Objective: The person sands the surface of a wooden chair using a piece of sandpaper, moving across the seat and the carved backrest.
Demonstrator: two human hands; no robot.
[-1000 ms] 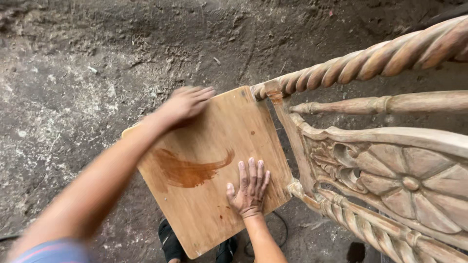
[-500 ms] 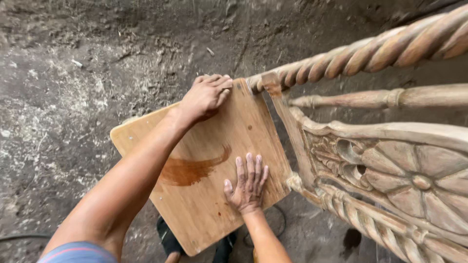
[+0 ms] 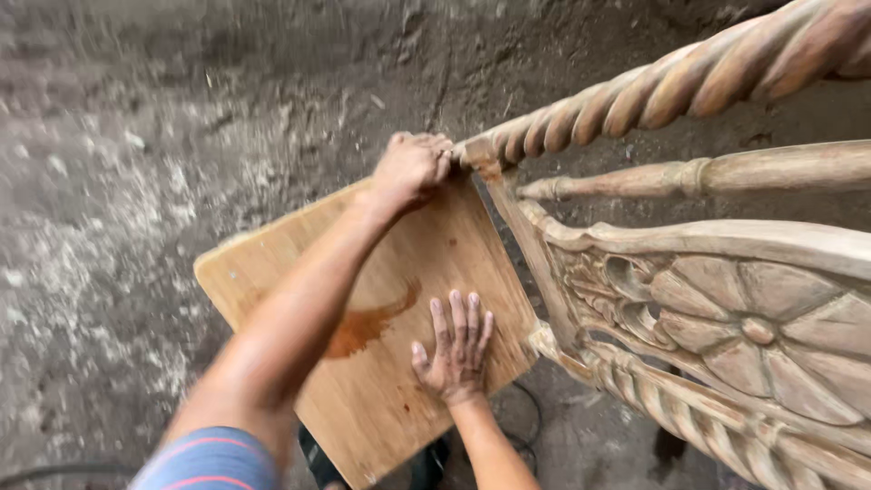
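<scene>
Right hand (image 3: 456, 349) lies flat, fingers spread wide, on the wooden seat board (image 3: 272, 263) near its right edge, beside a reddish-brown stain (image 3: 367, 327). Farther out, left hand (image 3: 413, 168) grips the board's far corner, fingers curled, touching the carved chair back's (image 3: 726, 308) twisted post (image 3: 653, 91).

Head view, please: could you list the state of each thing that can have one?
Seat board: flat on the chair frame, unfinished, with a brown stain.
Carved chair back: bare wood, tilted towards the camera.
Left hand: curled over the board's far edge.
Right hand: open, palm flat on the board.
Floor: dusty.
</scene>
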